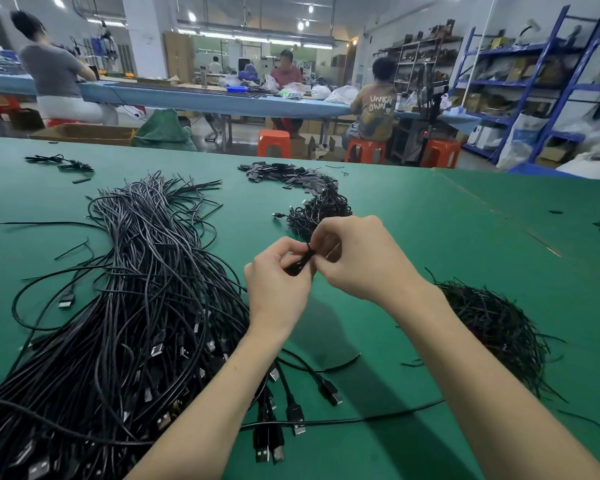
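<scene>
**Work in hand**
- Coil (298, 266): a short black cable wound small, held between both hands just above the table (430, 244).
- Left hand (278, 285): fingers curled round the coil's lower part with the thumb over it. This grip probably clamps the loops so they cannot spring open.
- Right hand (355, 258): fingertips pinched on the tie (310, 250) at the coil's upper end, other fingers folded in. Judged to be twisting the tie closed round the coil.

**Stock, by place from the hands**
- Cables (136, 289): a large loose heap left of the left hand, reaching back beside and under the left forearm. The plugs lie toward the person, likely so the next one can be drawn out by its plug.
- Tie heap (492, 320): thin black strands right of the right forearm. It sits near the pinching hand, probably for a short reach.
- Bundles (321, 209): small tied coils just beyond both hands. They look like finished pieces set forward, apart from the loose stock.
- Tabs (284, 174): flat black pieces beyond the bundles. Their use cannot be told.
</scene>
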{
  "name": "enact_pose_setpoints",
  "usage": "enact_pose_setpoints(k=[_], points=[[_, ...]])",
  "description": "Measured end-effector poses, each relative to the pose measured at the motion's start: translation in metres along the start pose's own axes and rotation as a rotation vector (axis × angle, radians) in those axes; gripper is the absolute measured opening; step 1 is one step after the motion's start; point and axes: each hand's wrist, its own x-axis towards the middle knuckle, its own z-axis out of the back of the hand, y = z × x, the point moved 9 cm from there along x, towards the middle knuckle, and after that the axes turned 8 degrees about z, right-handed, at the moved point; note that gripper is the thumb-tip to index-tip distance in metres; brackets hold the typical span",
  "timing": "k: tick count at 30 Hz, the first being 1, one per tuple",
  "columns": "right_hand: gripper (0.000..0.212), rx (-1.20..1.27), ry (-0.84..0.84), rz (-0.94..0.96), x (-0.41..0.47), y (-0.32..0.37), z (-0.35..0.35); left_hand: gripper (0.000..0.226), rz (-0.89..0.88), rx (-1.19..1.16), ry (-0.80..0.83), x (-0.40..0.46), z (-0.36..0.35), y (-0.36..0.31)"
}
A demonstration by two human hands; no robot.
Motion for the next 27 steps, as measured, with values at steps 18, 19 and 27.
enact_pose_setpoints(k=[18,19,27], points=[[0.004,0.048,-0.289,0.155,0.001,-0.011,0.013,0.015,0.356,-0.531,0.428,0.012,-0.027,0.004],[0.003,0.050,-0.317,0.189,-0.001,-0.011,0.015,0.015,0.498,-0.685,0.480,0.010,-0.033,0.008],[0.005,0.353,-0.411,0.068,-0.012,-0.024,0.009,0.035,0.792,-1.016,0.558,0.002,-0.035,0.022]])
